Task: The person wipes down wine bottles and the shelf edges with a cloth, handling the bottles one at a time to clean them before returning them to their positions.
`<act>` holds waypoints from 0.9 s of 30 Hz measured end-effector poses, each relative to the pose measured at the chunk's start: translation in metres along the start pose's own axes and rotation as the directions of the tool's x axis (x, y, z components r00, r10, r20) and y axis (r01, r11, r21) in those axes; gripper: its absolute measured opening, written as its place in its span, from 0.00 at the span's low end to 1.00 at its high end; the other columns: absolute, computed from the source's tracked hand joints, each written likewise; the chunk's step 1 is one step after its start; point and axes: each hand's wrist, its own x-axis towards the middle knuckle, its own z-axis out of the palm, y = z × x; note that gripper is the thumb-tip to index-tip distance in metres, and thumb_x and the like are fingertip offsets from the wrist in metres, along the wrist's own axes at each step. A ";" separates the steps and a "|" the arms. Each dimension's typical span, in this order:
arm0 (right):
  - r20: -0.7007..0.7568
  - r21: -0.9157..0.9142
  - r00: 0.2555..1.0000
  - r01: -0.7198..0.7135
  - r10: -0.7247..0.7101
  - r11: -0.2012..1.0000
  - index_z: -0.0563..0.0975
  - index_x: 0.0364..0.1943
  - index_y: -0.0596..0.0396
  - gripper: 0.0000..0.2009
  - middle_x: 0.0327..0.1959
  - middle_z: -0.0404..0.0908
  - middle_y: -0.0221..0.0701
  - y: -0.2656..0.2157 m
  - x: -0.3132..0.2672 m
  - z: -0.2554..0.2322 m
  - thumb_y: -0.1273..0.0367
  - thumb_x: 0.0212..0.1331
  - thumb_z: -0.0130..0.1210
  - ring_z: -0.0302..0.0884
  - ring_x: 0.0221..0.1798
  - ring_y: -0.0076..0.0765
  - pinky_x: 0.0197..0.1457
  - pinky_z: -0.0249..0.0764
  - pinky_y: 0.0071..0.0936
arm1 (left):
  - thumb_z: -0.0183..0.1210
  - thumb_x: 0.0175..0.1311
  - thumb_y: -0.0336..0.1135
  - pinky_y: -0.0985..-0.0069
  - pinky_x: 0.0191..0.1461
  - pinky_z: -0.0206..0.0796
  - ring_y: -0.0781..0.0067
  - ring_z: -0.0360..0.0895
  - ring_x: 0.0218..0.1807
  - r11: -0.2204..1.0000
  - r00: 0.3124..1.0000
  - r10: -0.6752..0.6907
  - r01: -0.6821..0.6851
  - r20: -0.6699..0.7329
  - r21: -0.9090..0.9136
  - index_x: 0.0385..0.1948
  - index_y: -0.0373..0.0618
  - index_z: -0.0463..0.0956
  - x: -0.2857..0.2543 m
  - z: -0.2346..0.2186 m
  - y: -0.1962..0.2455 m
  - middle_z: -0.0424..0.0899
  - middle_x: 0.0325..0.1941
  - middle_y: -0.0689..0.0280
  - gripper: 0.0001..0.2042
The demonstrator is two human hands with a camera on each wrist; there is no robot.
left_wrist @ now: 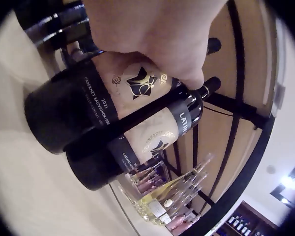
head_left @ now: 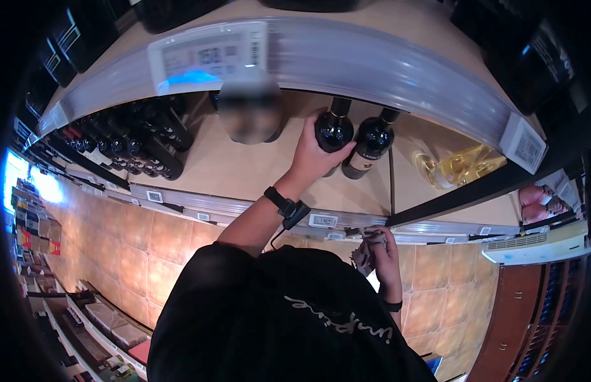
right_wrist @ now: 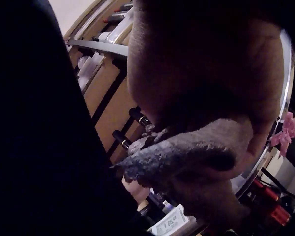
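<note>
My left hand (head_left: 313,156) grips a dark wine bottle (head_left: 334,132) around its upper body, thumb on the near side. The bottle stands upright on the wooden shelf (head_left: 283,175). In the left wrist view its Cabernet Sauvignon label (left_wrist: 101,101) shows below the hand, which covers the shoulder and neck. Right beside it stands a second wine bottle (head_left: 370,148) with a similar label. Lower down, near the shelf's front edge, my right hand (head_left: 388,267) holds a crumpled grey cloth (head_left: 367,250). The cloth (right_wrist: 172,152) bunches out from the curled fingers in the right wrist view.
Rows of dark bottles (head_left: 139,143) fill the shelf's left part. Clear bottles of yellow liquid (head_left: 458,167) lie or stand to the right, past a dark divider. An upper shelf edge with a price tag (head_left: 209,57) overhangs the bottles. A blurred round object (head_left: 250,114) is left of my hand.
</note>
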 end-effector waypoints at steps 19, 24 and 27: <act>0.286 -0.041 0.958 -0.024 0.035 0.999 0.72 0.63 0.58 0.22 0.47 0.81 0.32 -0.021 0.030 0.091 0.78 0.63 0.47 0.79 0.47 0.26 0.53 0.76 0.24 | 0.79 0.54 0.33 0.68 0.66 0.72 0.66 0.78 0.61 0.992 0.995 -0.011 0.024 -0.103 0.121 0.68 0.40 0.58 -0.037 -0.129 0.013 0.77 0.60 0.55 0.43; 0.302 0.042 0.949 -0.108 0.091 0.993 0.70 0.67 0.58 0.24 0.58 0.79 0.37 -0.027 0.039 0.109 0.72 0.66 0.44 0.77 0.58 0.31 0.64 0.72 0.28 | 0.79 0.53 0.32 0.67 0.66 0.71 0.66 0.78 0.61 0.995 0.990 -0.078 0.086 -0.121 0.058 0.70 0.42 0.57 -0.040 -0.138 0.017 0.78 0.59 0.55 0.44; 0.329 0.122 0.944 -0.057 0.013 0.991 0.71 0.64 0.60 0.20 0.59 0.79 0.38 -0.027 0.050 0.122 0.65 0.75 0.41 0.77 0.60 0.33 0.66 0.71 0.30 | 0.79 0.54 0.32 0.67 0.67 0.71 0.66 0.78 0.61 0.992 0.987 -0.112 0.117 -0.119 0.038 0.70 0.43 0.57 -0.040 -0.139 0.024 0.77 0.60 0.56 0.44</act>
